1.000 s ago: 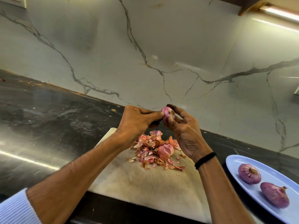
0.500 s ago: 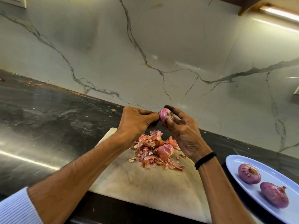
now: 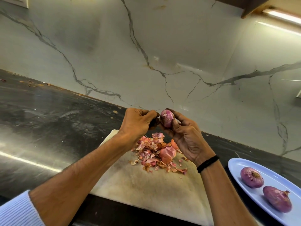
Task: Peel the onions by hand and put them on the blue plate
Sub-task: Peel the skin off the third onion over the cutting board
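A small purple onion (image 3: 167, 119) is held above the cutting board, and my right hand (image 3: 185, 136) grips it with thumb and fingers curled round it. My left hand (image 3: 138, 122) is just left of the onion, its fingertips pinched together at the onion's left side; what they pinch is hidden. Below them lies a heap of pink and orange onion skins (image 3: 156, 150) on the board. Two peeled purple onions (image 3: 252, 177) (image 3: 276, 199) lie on the blue plate (image 3: 236, 165) at the lower right.
The pale, stained cutting board (image 3: 146, 190) sits on a dark counter (image 3: 48, 119) that runs to a marble-patterned wall (image 3: 162, 54). A few scraps lie along the counter's far left edge. A lit strip lamp (image 3: 281, 15) hangs under a cabinet at the upper right.
The onion has turned in my right hand and shows more of its side. My left thumb has pulled back a little to the left of the onion.
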`<control>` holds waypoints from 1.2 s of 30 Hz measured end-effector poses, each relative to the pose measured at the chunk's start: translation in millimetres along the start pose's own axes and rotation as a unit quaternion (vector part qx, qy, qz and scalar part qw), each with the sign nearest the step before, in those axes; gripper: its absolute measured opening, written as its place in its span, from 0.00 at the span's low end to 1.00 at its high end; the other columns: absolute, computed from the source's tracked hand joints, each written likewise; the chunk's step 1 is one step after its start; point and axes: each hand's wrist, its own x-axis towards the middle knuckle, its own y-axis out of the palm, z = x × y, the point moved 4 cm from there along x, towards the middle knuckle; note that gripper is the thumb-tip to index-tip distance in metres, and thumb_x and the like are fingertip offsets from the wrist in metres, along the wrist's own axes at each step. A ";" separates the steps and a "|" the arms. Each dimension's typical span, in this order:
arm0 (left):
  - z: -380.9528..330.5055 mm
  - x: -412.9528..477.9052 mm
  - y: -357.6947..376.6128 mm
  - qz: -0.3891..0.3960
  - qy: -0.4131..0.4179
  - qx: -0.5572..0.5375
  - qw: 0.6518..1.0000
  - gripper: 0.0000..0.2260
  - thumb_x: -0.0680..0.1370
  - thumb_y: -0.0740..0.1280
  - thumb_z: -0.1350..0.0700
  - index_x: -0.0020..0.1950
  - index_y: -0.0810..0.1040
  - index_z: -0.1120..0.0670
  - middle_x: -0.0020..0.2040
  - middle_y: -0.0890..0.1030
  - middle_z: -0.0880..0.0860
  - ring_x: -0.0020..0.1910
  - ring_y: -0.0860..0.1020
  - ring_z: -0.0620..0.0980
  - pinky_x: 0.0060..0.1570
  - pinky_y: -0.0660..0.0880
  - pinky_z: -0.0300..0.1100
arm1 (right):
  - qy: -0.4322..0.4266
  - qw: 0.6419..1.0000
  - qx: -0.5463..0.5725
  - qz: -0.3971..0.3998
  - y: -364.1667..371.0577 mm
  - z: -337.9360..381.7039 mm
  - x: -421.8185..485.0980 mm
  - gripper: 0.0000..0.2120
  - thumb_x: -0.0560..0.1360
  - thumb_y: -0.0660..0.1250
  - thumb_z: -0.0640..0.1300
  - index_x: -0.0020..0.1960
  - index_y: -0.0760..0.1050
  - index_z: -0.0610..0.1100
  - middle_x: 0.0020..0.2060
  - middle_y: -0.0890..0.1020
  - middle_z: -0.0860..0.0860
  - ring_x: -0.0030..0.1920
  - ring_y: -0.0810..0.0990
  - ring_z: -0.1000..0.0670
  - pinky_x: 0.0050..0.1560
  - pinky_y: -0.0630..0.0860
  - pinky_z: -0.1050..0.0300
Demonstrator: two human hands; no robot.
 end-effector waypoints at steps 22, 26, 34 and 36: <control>-4.6 -1.4 2.0 0.014 0.021 -0.035 0.999 0.03 0.73 0.75 0.62 0.45 0.86 0.55 0.39 0.87 0.51 0.41 0.85 0.47 0.43 0.82 0.38 | -0.019 1.000 0.006 -0.012 0.9 3.3 -0.2 0.22 0.76 0.63 0.31 0.70 0.71 0.34 0.63 0.79 0.36 0.60 0.81 0.40 0.58 0.81 0.48; -4.1 -1.0 2.2 0.027 0.013 -0.046 0.999 0.04 0.71 0.76 0.59 0.45 0.86 0.55 0.41 0.87 0.52 0.42 0.86 0.49 0.45 0.82 0.41 | -0.042 0.999 -0.011 -0.013 0.9 3.5 1.2 0.24 0.73 0.65 0.31 0.69 0.72 0.35 0.62 0.80 0.37 0.61 0.81 0.40 0.59 0.80 0.48; -4.5 -3.1 1.6 0.027 0.035 -0.016 0.999 0.09 0.72 0.76 0.61 0.51 0.85 0.61 0.41 0.87 0.53 0.41 0.86 0.49 0.41 0.81 0.36 | -0.051 0.997 -0.054 -0.023 -0.2 2.7 1.2 0.24 0.73 0.65 0.31 0.69 0.73 0.35 0.62 0.80 0.38 0.62 0.80 0.40 0.62 0.78 0.46; -4.7 -3.1 0.8 0.014 0.049 0.003 0.999 0.07 0.73 0.75 0.63 0.50 0.86 0.60 0.41 0.87 0.53 0.41 0.86 0.49 0.41 0.81 0.36 | -0.048 0.998 -0.045 -0.019 0.3 2.6 0.4 0.23 0.74 0.64 0.30 0.69 0.73 0.35 0.61 0.81 0.38 0.60 0.81 0.41 0.61 0.79 0.47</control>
